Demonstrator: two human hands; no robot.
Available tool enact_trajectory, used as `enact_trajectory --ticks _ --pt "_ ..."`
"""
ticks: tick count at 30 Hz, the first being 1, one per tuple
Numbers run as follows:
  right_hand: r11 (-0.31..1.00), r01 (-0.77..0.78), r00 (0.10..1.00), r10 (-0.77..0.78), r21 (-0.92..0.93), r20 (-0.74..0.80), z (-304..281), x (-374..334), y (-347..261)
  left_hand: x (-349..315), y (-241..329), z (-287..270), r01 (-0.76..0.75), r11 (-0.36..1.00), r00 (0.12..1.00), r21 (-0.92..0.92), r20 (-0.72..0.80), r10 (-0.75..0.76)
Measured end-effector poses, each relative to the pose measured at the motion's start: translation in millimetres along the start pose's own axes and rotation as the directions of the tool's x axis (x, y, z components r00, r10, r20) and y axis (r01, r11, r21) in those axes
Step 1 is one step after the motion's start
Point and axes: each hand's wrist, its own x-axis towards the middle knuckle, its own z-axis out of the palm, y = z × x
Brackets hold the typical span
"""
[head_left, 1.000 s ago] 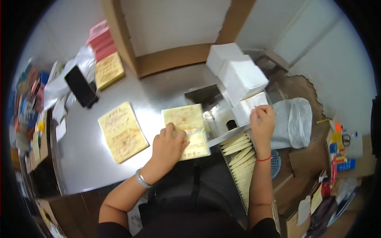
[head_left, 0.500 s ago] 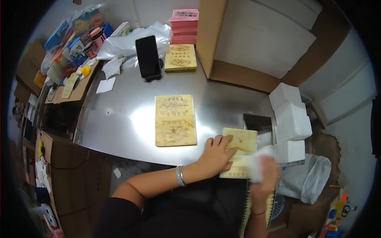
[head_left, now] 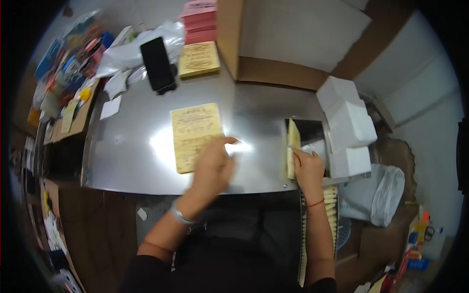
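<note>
My right hand (head_left: 309, 171) is closed on the near end of a yellow printed paper packet (head_left: 291, 141), which stands on its long edge beside a dark recess (head_left: 310, 131) at the right end of the metal table. A yellow packet of the same kind (head_left: 193, 122) lies flat at the middle. My left hand (head_left: 213, 166), blurred by motion, is over its lower right corner. The left index finger points right, apart from the thumb, with nothing seen between them. Whether this hand touches the packet cannot be told.
Stacks of white paper (head_left: 348, 122) stand at the right edge, by a large cardboard box (head_left: 283, 73). A phone on a stand (head_left: 157, 63), a yellow stack (head_left: 199, 56) and a pink stack (head_left: 199, 22) are at the back. A white plastic bag (head_left: 386, 195) hangs lower right.
My left hand has left the right-hand packet and moved left to the flat one. That right-hand packet went from lying open to standing on edge. The white thing in my right hand is gone.
</note>
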Motion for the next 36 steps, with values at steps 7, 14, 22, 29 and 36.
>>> enact_trajectory --ticks 7,14,22,29,36 --pt "0.976 -0.194 0.823 0.105 -0.103 -0.558 -77.1 -23.7 25.3 -16.9 -53.9 -26.6 -0.066 0.635 0.956 0.770 0.230 -0.180" --pt "0.973 -0.217 0.862 0.152 -0.082 -0.484 -66.6 -35.8 51.1 -2.7 -45.5 -25.0 0.102 0.835 0.989 0.540 0.038 -0.146" --pt "0.980 -0.192 0.917 0.198 0.053 -0.347 -82.1 -34.8 52.6 14.0 -52.5 -16.2 -0.076 0.891 0.997 0.447 0.010 0.080" --pt "0.990 -0.124 0.894 0.084 -0.063 -0.439 -83.2 -36.2 52.3 -19.4 22.9 85.3 -0.320 0.943 0.871 0.096 0.421 0.252" --pt "0.909 0.412 0.910 -0.407 0.064 -0.086 -6.1 -58.5 -38.7 -9.0 -3.7 57.1 -0.393 0.893 0.831 0.220 0.502 0.242"
